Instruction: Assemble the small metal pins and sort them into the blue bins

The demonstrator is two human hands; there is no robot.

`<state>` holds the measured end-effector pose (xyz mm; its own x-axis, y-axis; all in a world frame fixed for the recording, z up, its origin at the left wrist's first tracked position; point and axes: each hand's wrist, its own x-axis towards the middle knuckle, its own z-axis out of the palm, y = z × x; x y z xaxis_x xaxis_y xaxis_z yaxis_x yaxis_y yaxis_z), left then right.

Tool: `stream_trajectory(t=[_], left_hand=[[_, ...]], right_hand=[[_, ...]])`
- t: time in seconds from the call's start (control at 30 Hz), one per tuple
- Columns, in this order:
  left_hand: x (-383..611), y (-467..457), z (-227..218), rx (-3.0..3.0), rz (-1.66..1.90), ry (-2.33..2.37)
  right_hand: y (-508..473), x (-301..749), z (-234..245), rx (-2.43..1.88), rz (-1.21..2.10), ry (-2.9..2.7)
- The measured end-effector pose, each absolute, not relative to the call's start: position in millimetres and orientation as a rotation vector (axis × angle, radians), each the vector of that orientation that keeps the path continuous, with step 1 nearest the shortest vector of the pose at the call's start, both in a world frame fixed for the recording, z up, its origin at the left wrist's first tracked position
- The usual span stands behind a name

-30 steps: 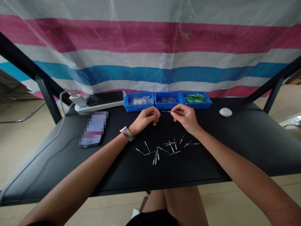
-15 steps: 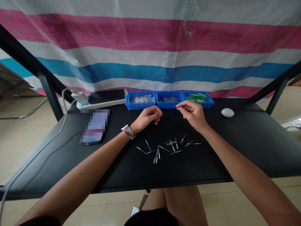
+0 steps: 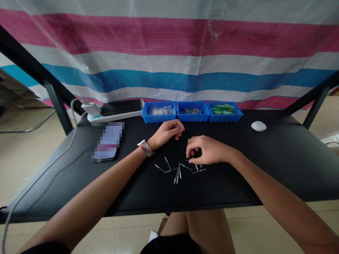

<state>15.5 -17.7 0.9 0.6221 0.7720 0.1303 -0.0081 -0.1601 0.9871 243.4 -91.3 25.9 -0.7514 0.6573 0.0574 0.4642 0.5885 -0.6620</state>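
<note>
Nearest, well in from the tabletop's (image 3: pixel 148 195) front edge, loose rivets (image 3: pixel 177 175) lie nearside of the middle blue bin (image 3: pixel 192 112), long axes mixed. The right hand (image 3: pixel 208 150), nearer them, curls narrowly directly over some; I cannot tell whether it grips one. A gap separates it from the bin. The left hand (image 3: pixel 169 132), loosely curled, contents unclear, is before the bin's left end.

Extends the bare left forearm (image 3: pixel 108 185) forward and inward, in line with the left wrist (image 3: pixel 151 143). Holds the bare left hand (image 3: pixel 169 132) loosely curled, palm facing inward, thumb on the near side. Angles the bare right forearm (image 3: pixel 272 199) in from the opposite side, bending slightly at the right wrist (image 3: pixel 233 155). Points the bare right hand (image 3: pixel 189 158) leftward, nearer the body than the left, back up, fingers (image 3: pixel 189 150) hooked downward, thumb close to them. Leaves a gap between the hands.
</note>
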Motion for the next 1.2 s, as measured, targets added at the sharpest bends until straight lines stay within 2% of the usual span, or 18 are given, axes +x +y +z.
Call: stream_trajectory(t=[0.37, 0.57, 0.8, 1.2], left_hand=[[16.0, -17.2, 1.1, 1.614, 0.764, 0.676], [15.5, -16.2, -1.1, 1.621, 0.752, 0.674], [15.1, -15.5, -2.7, 1.625, 0.747, 0.681], [14.2, -19.4, 5.1, 1.679, 0.679, 0.654]], right_hand=[[-89.2, 241.2, 24.0, -1.062, 0.833, -2.316], [-92.3, 249.2, 33.8, -0.946, 0.968, -2.454], [-95.6, 242.4, 27.9, -0.969, 0.878, -2.474], [-78.7, 244.5, 15.8, -1.131, 0.781, -1.87]])
